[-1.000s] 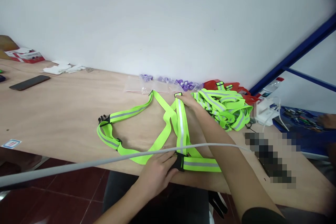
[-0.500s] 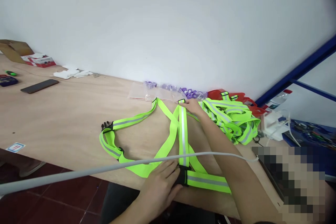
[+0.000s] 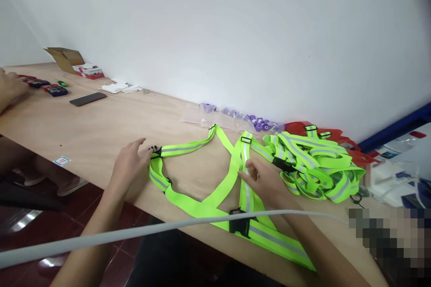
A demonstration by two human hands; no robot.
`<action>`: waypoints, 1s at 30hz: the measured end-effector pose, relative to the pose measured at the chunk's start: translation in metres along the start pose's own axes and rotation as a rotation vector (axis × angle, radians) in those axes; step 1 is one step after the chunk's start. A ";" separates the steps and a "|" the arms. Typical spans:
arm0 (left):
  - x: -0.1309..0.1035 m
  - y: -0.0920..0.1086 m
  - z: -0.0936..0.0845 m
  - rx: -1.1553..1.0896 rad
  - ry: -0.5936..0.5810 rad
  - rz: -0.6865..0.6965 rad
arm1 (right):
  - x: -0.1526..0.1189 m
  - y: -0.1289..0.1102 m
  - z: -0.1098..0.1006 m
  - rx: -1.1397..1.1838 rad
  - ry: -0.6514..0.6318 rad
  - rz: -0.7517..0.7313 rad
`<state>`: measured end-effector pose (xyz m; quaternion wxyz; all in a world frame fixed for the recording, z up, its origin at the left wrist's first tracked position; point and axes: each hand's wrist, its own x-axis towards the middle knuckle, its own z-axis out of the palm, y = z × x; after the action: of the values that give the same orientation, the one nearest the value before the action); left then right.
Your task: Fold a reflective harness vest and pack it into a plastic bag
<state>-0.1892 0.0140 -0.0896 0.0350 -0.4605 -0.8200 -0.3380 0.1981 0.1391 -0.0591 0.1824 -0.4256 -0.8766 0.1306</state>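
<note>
A neon yellow-green reflective harness (image 3: 222, 184) with grey stripes lies spread on the table in crossing loops. At its left end, my left hand (image 3: 129, 163) is beside the black side-release buckle (image 3: 155, 152), fingers stretched apart and fingertips close to its prongs. My right hand (image 3: 264, 181) is over the middle strap, its fingers half curled and the thumb apart, with nothing visible between them. A black slide adjuster (image 3: 246, 140) tops that strap. Near the table's front edge lies a larger black plastic piece (image 3: 239, 223) on the harness.
A heap of similar reflective straps (image 3: 316, 161) lies to the right, against red bags (image 3: 296, 126). Clear bags with purple rolls (image 3: 261, 123) line the wall. Leftward are a dark flat phone-like slab (image 3: 88, 99), white papers (image 3: 119, 86) and another person's hand (image 3: 11, 87). A pale cable (image 3: 151, 232) crosses the foreground.
My left hand has left the black piece at the front and moved to the left-end buckle. My right hand has let go of the top adjuster and drawn nearer. The view has swung left.
</note>
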 end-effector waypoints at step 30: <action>0.018 -0.020 -0.002 -0.574 -0.399 0.017 | -0.013 -0.108 0.070 0.041 -0.338 -0.435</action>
<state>-0.2155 0.0189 -0.0913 -0.2541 -0.5156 -0.6783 -0.4577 0.0997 0.0584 -0.0832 0.0658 -0.1959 -0.9626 0.1753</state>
